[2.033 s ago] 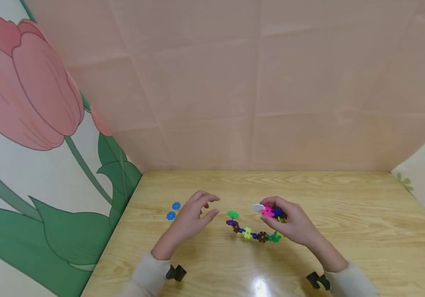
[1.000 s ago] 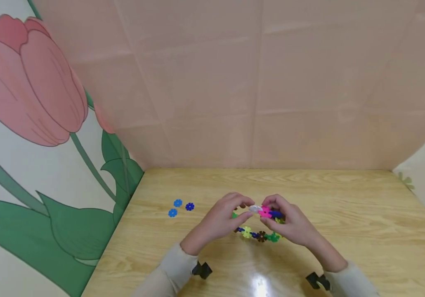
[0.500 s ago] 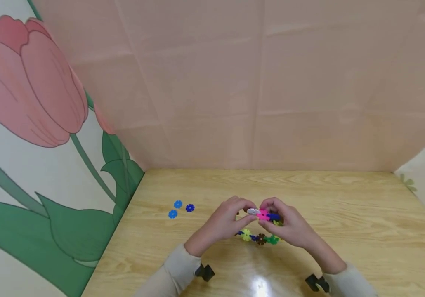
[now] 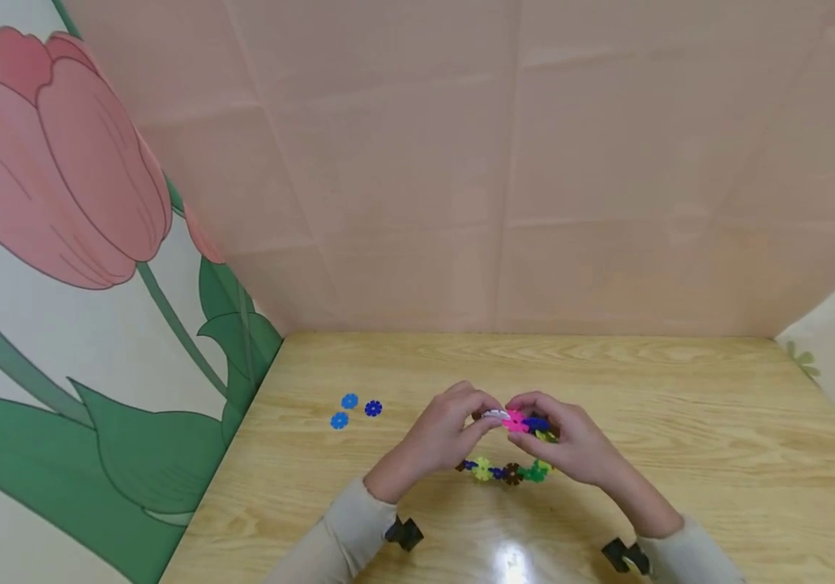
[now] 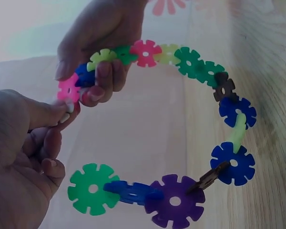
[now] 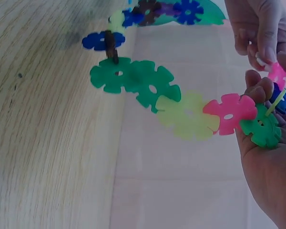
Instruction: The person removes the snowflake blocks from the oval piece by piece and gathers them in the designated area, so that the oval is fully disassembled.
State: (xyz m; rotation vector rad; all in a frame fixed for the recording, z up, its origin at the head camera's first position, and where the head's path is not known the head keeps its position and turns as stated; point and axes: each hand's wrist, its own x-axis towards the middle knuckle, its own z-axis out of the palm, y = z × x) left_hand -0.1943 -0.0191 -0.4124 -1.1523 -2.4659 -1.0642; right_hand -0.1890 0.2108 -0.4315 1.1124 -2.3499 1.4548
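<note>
- Fingers and thumb of the left hand (image 4: 447,428) pinch a white disc (image 4: 494,414), largely covered by them.
- Right-hand fingers are curled round one end of the chain (image 4: 481,470); the right hand (image 4: 572,436) grips near the pink disc (image 4: 515,422).
- White meets pink between the two hands; whether the slots are engaged cannot be told.
- From the right hand the chain curves round below, ending in a free green disc (image 5: 82,191).
- Pushing with the slots out of line could bend a disc or make the white one slip out.
- Too hard a squeeze, or the hanging length's pull, might part a joint.
- No container shows: two light-blue discs (image 4: 348,401) and a dark-blue disc (image 4: 373,408) lie loose on the table (image 4: 717,438).
</note>
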